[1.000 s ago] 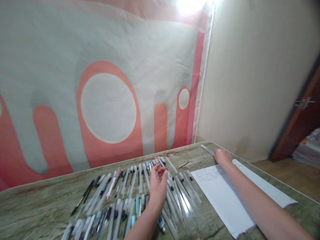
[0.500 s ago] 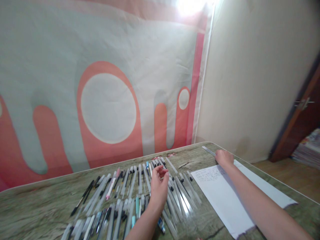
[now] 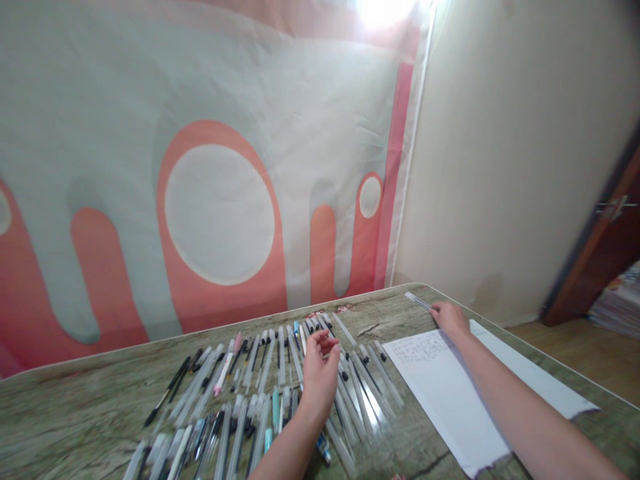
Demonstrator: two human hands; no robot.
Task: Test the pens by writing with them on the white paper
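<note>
Pens: a wide spread of pens [image 3: 260, 393] lay in rough rows on the table [image 3: 90, 413], mostly clear-barrelled, with a few black, pink and teal ones among them.
Left hand: the left hand [image 3: 320, 373] rested over the right part of the spread, fingers curled loosely together at the far row; whether they pinched a pen could not be told.
Right hand: the right hand [image 3: 450, 319] lay at the far edge of the paper sheet [image 3: 440, 393], closed around the near end of a single clear pen [image 3: 417, 301] that pointed away toward the table corner.
Step in hand: by the look of it, one pen was being tried at the sheet while the other hand picked through the rows.
Next move calls for: a clean pinch on one barrel without rolling its neighbours.
Hard to make out: the writing on the sheet was too small to read; the left fingertips hid what lay beneath; the nearest pens were cut off by the frame.
</note>
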